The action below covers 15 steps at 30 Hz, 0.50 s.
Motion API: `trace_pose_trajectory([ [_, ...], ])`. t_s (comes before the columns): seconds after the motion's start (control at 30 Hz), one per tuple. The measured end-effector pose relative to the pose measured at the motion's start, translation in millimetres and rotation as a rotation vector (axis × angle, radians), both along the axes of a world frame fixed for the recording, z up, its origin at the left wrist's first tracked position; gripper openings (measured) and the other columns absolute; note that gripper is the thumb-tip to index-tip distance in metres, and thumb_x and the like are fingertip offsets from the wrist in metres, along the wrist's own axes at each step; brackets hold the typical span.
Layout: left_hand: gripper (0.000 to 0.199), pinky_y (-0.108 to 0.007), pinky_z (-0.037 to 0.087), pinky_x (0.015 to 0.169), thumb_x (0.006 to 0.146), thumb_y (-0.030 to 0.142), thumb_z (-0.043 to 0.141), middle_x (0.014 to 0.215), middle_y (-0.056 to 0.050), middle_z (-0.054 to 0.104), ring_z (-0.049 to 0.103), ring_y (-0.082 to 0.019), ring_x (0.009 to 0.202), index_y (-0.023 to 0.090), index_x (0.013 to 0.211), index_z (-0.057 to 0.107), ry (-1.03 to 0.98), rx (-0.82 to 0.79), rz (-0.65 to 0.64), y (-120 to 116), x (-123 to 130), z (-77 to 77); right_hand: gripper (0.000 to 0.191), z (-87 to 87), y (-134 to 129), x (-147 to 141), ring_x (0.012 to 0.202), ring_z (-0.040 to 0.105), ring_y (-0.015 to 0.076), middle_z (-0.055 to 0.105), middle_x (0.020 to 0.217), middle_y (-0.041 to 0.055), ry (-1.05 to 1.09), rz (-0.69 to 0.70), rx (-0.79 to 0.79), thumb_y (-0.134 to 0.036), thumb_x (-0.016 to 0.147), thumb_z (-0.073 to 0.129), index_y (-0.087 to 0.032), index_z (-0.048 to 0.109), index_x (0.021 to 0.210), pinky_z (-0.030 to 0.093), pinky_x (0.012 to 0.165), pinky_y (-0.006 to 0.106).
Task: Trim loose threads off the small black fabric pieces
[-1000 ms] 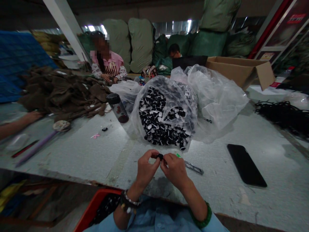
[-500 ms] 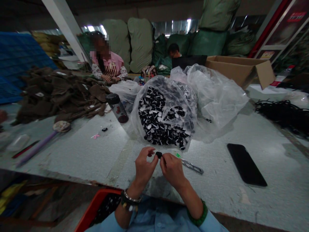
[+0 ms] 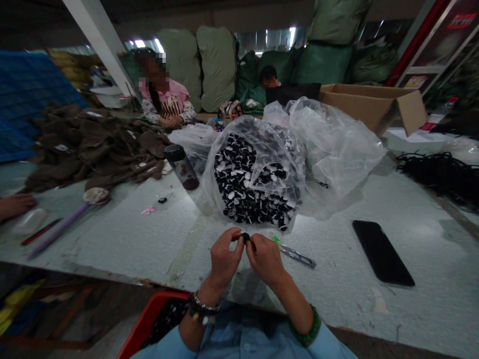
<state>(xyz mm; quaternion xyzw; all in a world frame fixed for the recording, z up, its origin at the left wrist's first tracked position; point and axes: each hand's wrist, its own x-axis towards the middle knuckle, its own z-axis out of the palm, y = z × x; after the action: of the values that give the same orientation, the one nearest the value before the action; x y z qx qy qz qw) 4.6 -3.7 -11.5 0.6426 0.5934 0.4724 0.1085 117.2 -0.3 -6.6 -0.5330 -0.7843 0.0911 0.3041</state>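
A small black piece (image 3: 245, 238), too small to tell its kind, is pinched between my two hands just above the table's near side. My left hand (image 3: 225, 252) grips it with thumb and forefinger from one side. From the other side my right hand (image 3: 265, 257) closes its fingertips on it. Right in front of my hands lies an open clear plastic bag (image 3: 209, 192) full of small black and white pieces (image 3: 239, 184). Close to my right hand is a grey metal-looking tool (image 3: 297, 256) with a green tip.
A black phone (image 3: 383, 253) lies to the right. A dark-lidded bottle (image 3: 181, 167), brown fabric pieces (image 3: 86, 144) and a purple-handled stick (image 3: 62, 227) are leftward. Below the table edge sits a red bin (image 3: 140, 324). Another person's hand (image 3: 17, 205) rests far left; one person (image 3: 164, 99) sits opposite.
My hands stay together on the black piece with hardly any shift. At the far left, another person's hand has come further into view. The person opposite has drawn their hands together.
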Motion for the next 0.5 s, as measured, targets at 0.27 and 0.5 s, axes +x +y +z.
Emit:
trace_pose_trajectory([
  [0.27,0.010,-0.028,0.042,0.073,0.070,0.021,0.051,0.092,-0.004,0.055,0.057,-0.013,0.074,0.018,0.079,0.054,-0.131,-0.092,-0.031,-5.4,3.5,7.8,0.012,0.2,1.5,0.9,0.064,0.051,0.0149,0.055,0.065,0.0048,-0.015,-0.116,-0.016,-0.015,0.077,0.040,-0.015,0.050,0.069,0.033,0.057,0.023],
  [0.5,0.027,-0.027,0.041,0.065,0.070,0.017,0.050,0.063,0.004,0.055,0.054,-0.012,0.063,0.020,0.091,0.034,-0.553,-0.339,-0.233,2.3,-0.9,14.7,0.016,-3.9,0.2,1.4,0.070,0.051,0.0152,0.055,0.070,0.0055,0.167,-0.002,0.068,-0.012,0.079,0.036,-0.015,0.052,0.076,0.037,0.063,0.024],
])
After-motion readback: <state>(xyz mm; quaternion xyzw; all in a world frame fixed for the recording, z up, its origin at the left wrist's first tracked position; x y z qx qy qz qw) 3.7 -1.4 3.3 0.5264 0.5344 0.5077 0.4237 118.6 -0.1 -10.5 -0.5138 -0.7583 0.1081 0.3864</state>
